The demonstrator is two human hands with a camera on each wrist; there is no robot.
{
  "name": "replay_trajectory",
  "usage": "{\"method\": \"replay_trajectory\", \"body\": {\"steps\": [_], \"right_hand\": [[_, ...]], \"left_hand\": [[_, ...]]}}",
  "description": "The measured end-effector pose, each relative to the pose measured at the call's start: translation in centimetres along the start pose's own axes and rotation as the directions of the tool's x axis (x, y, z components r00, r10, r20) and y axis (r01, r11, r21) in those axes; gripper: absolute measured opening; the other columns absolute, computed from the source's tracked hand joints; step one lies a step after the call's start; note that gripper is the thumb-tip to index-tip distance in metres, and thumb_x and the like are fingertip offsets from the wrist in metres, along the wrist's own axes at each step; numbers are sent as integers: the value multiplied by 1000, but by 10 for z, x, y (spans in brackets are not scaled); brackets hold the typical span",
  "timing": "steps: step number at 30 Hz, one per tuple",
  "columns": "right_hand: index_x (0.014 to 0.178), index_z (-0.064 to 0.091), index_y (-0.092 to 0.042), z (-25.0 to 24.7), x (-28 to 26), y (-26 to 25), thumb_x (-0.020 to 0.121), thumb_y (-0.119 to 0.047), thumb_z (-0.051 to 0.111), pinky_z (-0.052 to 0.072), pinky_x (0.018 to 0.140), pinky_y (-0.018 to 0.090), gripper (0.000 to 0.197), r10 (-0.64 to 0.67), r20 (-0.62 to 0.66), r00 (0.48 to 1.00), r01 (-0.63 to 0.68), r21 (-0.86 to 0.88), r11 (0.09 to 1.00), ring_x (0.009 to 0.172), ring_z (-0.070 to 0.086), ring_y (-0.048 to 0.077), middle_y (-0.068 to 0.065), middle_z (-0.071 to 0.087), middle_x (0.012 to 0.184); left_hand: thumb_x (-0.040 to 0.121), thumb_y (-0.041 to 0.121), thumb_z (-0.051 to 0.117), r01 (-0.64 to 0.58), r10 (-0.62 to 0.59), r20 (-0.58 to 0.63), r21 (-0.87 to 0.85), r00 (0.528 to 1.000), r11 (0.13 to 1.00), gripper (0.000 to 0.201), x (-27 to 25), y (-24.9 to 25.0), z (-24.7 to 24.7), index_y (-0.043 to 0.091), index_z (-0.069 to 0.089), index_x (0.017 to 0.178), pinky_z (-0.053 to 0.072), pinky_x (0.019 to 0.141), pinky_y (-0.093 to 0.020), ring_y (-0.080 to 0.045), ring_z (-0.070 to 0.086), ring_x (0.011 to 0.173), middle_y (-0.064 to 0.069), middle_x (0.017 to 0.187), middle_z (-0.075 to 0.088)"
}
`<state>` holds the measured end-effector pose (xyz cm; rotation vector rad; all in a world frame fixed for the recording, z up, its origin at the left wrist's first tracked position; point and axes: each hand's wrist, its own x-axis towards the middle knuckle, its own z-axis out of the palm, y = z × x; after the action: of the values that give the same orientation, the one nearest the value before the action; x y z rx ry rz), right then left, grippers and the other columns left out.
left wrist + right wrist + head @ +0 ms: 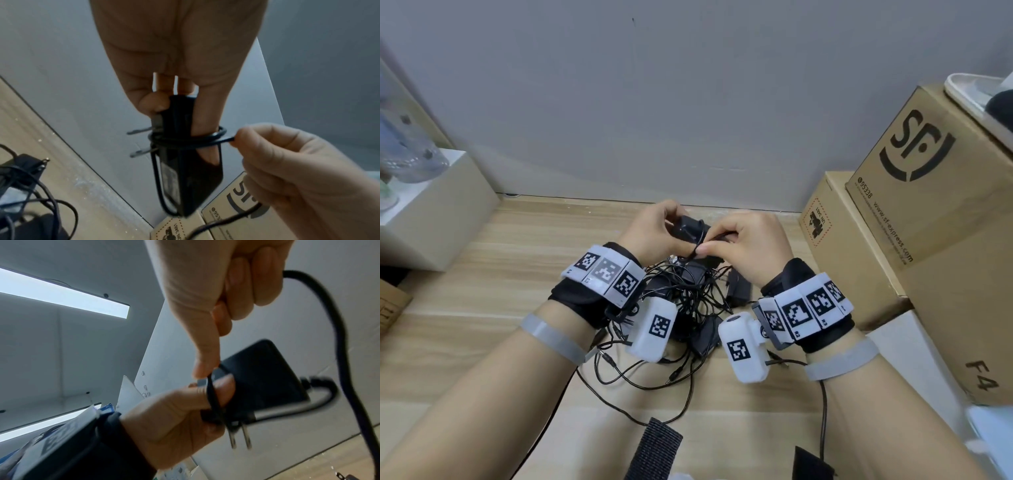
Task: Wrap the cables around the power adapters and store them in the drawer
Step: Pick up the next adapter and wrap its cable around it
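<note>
My left hand grips a black power adapter above the wooden surface, thumb on one face and fingers on the other. In the left wrist view the adapter has two turns of its thin black cable round its body and over my thumb, beside the metal prongs. My right hand pinches that cable close to the adapter, and the rest hangs down. A tangled pile of more black adapters and cables lies under my wrists. No drawer is in view.
Stacked cardboard boxes stand at the right, against the grey wall. A white box with clear plastic items sits at the left. A black woven strap lies near the front edge. Bare wooden surface shows left of the pile.
</note>
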<state>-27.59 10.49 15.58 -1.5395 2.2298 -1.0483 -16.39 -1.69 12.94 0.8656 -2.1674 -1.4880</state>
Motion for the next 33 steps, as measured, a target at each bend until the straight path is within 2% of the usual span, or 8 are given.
{"method": "replay_trajectory", "body": {"steps": [4, 8, 10, 13, 15, 19, 24, 33], "right_hand": [[63, 70, -26, -5, 5, 6, 61, -26, 80, 51, 71, 41, 10, 27, -74, 997, -19, 109, 994, 72, 61, 17, -6, 66, 69], [73, 75, -19, -9, 5, 10, 71, -18, 76, 49, 69, 18, 3, 41, -94, 995, -19, 230, 973, 68, 60, -2, -17, 64, 68], [81, 75, -14, -10, 5, 14, 77, -17, 72, 44, 67, 6, 6, 62, -118, 991, -30, 258, 966, 66, 58, -10, -15, 65, 70], [90, 74, -11, -7, 5, 16, 83, -13, 65, 45, 72, 11, 12, 91, -95, 991, -62, 272, 960, 69, 58, -9, -6, 68, 79], [85, 74, -12, 0, 4, 17, 84, -6, 60, 47, 70, 26, 15, 108, -84, 991, -80, 285, 955, 70, 59, 7, -2, 68, 74], [57, 57, -26, 15, -1, 18, 88, -17, 56, 33, 59, 28, 33, 106, -34, 994, -99, 180, 979, 56, 44, 11, -8, 50, 53], [92, 73, -15, 21, -6, 13, 91, -27, 55, 50, 79, 37, 22, 55, 27, 998, -59, 171, 984, 81, 63, 23, 8, 72, 82], [83, 74, -10, 22, -13, 6, 87, -24, 60, 44, 65, 29, 21, -2, 99, 995, -12, 140, 990, 61, 53, 15, 10, 66, 66]], "left_hand": [[57, 3, 83, 36, -28, 161, -47, 987, 998, 37, -4, 1, -3, 18, 55, 76, 47, 59, -17, -10, 57, 66, 2, 73, 61], [55, -3, 81, 50, 11, 277, -210, 961, 976, 39, -7, 2, -10, 12, 55, 81, 48, 57, -16, -9, 59, 66, 4, 72, 63], [45, 10, 87, 66, 40, 342, -292, 939, 954, 49, -8, 1, -14, 13, 57, 83, 49, 62, -21, -9, 62, 69, 6, 72, 67], [31, 29, 93, 124, 75, 379, -476, 922, 871, 73, -9, 5, -17, 11, 57, 92, 55, 63, -27, -15, 67, 76, -1, 80, 71], [30, 30, 93, 117, 122, 345, -596, 931, 794, 78, -11, 12, -13, 10, 56, 95, 57, 59, -26, -16, 68, 75, -2, 82, 71], [33, 33, 94, 54, 110, 187, -698, 976, 714, 72, -6, 20, -5, 15, 62, 95, 53, 70, -31, -19, 65, 82, 0, 88, 69], [60, 8, 73, -2, 34, 39, -631, 999, 776, 33, -8, 24, -1, 15, 61, 90, 42, 59, -24, -19, 53, 74, -3, 84, 60], [65, 3, 79, -84, 19, -187, -345, 982, 935, 34, -9, 17, 0, 12, 55, 86, 42, 51, -15, -2, 55, 61, 3, 77, 60]]}}
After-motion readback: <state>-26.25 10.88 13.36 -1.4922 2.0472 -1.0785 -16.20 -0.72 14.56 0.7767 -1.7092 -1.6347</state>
